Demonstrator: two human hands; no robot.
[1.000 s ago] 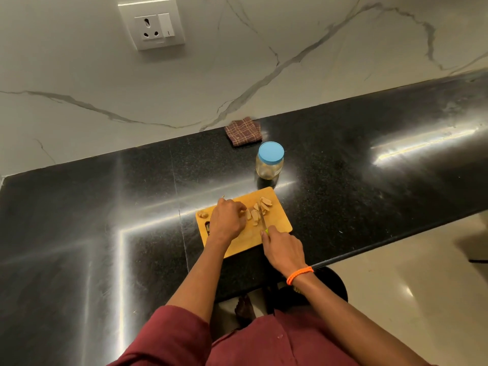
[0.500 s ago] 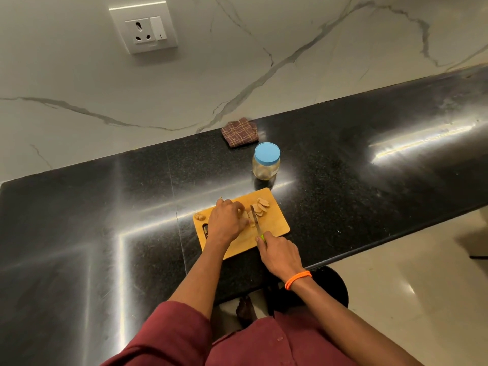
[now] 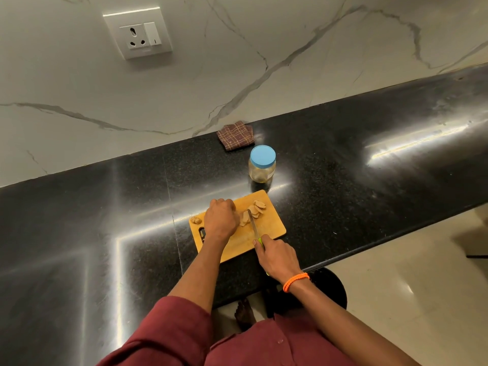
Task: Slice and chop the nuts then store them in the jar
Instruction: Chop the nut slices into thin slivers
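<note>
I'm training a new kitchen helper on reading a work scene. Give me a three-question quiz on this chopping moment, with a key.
1. True or false: the jar has its blue lid on.
2. Which hand grips the knife? A) left hand B) right hand
3. Fill in: the whole nut lies on the cutting board's ____ side, apart from the slices.

Key: 1 true; 2 B; 3 left.
</note>
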